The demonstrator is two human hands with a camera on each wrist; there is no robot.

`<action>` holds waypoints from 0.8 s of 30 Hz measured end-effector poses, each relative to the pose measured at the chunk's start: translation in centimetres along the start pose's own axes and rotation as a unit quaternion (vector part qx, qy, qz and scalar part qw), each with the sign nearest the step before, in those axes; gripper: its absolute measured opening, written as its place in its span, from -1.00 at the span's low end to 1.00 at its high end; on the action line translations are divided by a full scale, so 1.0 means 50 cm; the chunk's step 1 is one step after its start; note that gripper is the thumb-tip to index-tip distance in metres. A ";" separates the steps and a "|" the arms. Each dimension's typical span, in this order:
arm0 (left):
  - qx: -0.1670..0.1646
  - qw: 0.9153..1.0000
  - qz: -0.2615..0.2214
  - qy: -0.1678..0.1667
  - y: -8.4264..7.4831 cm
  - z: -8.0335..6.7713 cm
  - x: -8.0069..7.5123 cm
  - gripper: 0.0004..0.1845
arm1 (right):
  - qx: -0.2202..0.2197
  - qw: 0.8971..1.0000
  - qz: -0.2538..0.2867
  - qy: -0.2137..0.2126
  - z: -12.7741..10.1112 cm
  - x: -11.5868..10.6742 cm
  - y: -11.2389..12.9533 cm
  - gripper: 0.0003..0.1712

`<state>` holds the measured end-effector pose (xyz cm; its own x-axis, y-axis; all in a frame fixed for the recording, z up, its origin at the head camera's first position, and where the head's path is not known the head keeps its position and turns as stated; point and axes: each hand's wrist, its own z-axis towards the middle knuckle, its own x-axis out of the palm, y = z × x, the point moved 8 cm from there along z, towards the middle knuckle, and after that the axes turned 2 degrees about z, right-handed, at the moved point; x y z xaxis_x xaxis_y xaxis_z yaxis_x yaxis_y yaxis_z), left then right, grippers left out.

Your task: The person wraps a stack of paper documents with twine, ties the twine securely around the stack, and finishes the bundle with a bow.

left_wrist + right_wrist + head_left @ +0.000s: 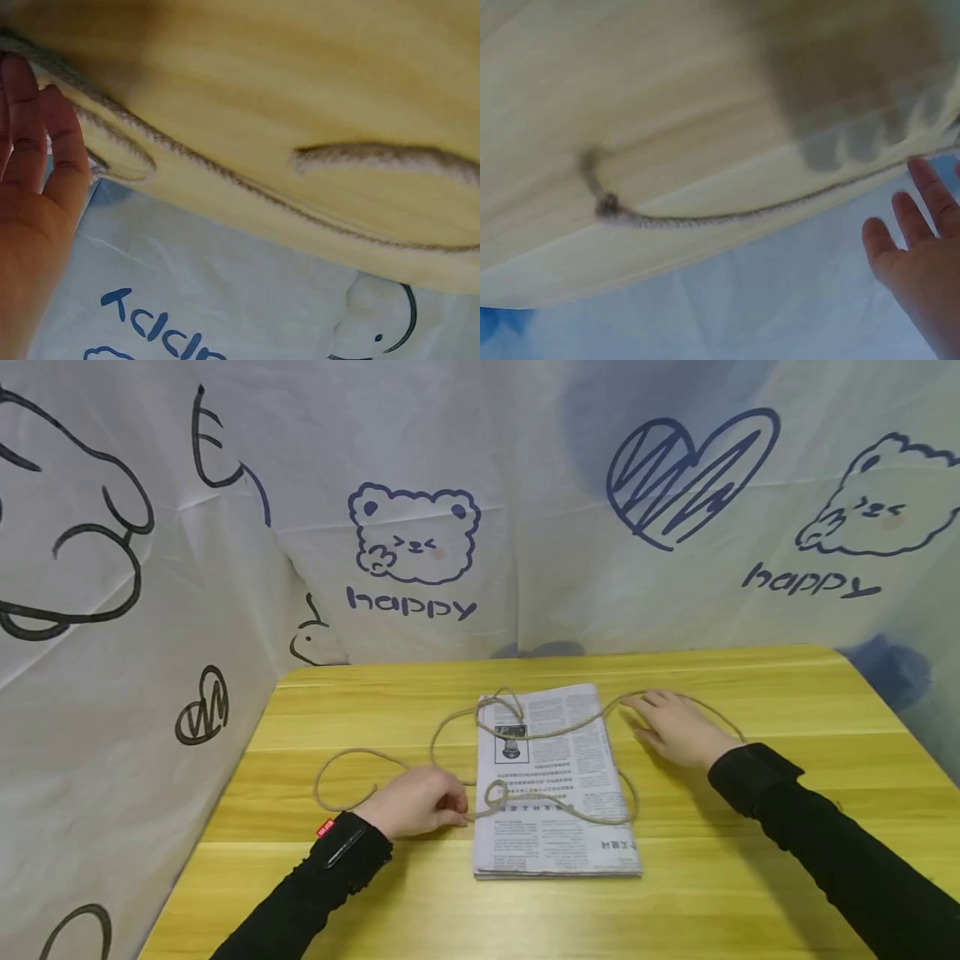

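Note:
A folded stack of newspaper (558, 843) lies on the table, with a thin tan rope (555, 732) looped loosely over and around it. Left of the paper, my left hand (416, 802) pinches the rope between thumb and curled fingers at the paper's left edge. A small loop of rope lies on the print just beside those fingertips. Past the paper's upper right corner is my right hand (678, 727), its fingertips touching the rope and its thumb held apart. In the right wrist view, the fingers (911, 221) are spread and fairly straight along the rope.
The yellow wood-grain table (360, 902) ends at a white cloth (547, 527) with blue drawings behind it. A loose rope end curls on the tabletop left of my left hand. In the right wrist view, a knotted rope end (607, 204) lies on the table.

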<state>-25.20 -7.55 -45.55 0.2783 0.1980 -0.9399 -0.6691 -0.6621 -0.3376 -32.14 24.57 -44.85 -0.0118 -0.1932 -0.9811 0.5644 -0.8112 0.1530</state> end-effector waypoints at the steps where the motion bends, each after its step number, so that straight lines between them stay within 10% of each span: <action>1: 0.003 1.000 -0.003 -0.003 0.000 -0.001 0.001 -0.86 | -0.002 1.000 -0.004 -0.001 0.000 0.002 0.003 -0.52; 6: -0.011 1.000 -0.016 -0.018 0.011 -0.015 -0.008 -0.85 | -0.001 1.000 0.011 -0.025 -0.003 0.008 0.006 -0.69; 14: -0.023 0.999 -0.023 -0.004 0.014 -0.022 -0.004 -0.83 | -0.018 0.999 0.018 -0.019 0.028 0.026 0.018 -0.38; 24: -0.050 0.998 -0.044 -0.018 0.040 -0.047 -0.021 -0.86 | -0.030 0.998 0.016 -0.050 0.021 0.009 0.039 -0.92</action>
<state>-25.22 -10.80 -45.14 0.3074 0.2827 -0.9086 -0.5708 -0.7092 -0.4137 -31.90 22.34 -44.86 -0.0739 -0.2747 -0.9587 0.6145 -0.7697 0.1732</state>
